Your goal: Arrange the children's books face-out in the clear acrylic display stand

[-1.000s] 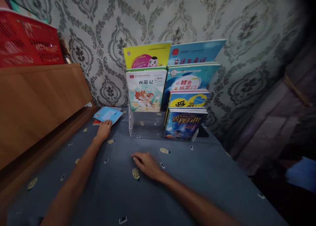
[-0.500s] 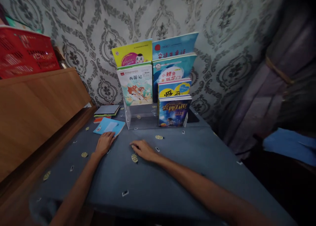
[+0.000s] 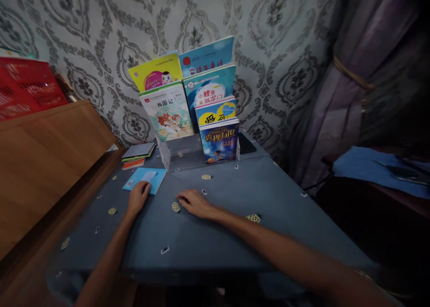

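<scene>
My left hand (image 3: 137,197) rests on the near edge of a light blue book (image 3: 155,177) lying flat on the table, its fingers laid on the cover rather than closed round it. My right hand (image 3: 194,202) lies on the tablecloth to the right of that book, fingers loosely bent and thumb apart, with nothing in it. Beyond both hands is a clear stepped book stand (image 3: 183,163). It holds several upright books, among them a white-green one (image 3: 170,114), a yellow one (image 3: 156,73) and a dark blue one (image 3: 220,141) in front.
Behind the blue book, a small stack of books (image 3: 138,151) includes an orange one (image 3: 133,164). A dark flat object (image 3: 247,143) lies right of the stand. A wooden panel (image 3: 50,150) with a red basket (image 3: 30,88) borders the left; a curtain (image 3: 322,119) hangs right.
The view has swung to the right, so the stand and books appear further left. My left hand has shifted slightly on the blue book, and my right hand stays on the tablecloth.
</scene>
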`<state>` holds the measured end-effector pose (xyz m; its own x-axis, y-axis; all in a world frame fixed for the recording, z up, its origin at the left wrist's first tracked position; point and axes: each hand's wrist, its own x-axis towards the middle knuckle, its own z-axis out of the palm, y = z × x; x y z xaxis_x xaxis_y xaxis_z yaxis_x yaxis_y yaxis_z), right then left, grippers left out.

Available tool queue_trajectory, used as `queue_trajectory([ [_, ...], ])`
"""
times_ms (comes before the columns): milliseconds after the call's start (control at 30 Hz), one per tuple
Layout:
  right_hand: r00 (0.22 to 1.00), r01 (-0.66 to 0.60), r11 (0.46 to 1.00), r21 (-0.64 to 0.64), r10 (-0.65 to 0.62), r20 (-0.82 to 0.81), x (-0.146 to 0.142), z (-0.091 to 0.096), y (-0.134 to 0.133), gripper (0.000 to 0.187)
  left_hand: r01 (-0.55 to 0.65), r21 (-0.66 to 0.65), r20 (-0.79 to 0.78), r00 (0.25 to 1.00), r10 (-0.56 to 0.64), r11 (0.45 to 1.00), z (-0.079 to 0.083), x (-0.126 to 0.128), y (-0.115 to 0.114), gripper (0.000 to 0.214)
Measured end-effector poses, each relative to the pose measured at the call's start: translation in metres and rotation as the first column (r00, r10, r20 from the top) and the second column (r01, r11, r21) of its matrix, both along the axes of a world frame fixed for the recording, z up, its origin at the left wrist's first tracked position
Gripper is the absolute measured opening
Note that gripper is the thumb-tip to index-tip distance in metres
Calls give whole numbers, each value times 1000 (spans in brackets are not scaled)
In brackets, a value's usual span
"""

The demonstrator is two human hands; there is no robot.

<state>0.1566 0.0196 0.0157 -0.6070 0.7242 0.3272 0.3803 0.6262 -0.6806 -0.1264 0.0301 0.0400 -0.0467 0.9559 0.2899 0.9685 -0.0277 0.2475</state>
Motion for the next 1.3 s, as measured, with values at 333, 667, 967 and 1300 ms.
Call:
queue_trajectory([
  [333, 996, -38, 994, 103, 29, 88, -1, 4, -1, 22, -433, -98, -100, 900, 424, 896, -9, 6, 50, 63],
  [667, 995, -46, 993, 111, 36, 90, -1, 1, 2, 22, -391, -171, -191, 914, 359, 904, -11, -3, 51, 71],
  [967, 996, -89, 990, 114, 85, 41, 3, -1, 4, 23, -297, -193, -172, 949, 266, 935, -10, -13, 28, 65],
  [1300, 995, -87, 988, 129, 78, 67, 4, 1, 2, 25, -301, -201, -128, 952, 279, 932, -11, -8, 17, 64],
])
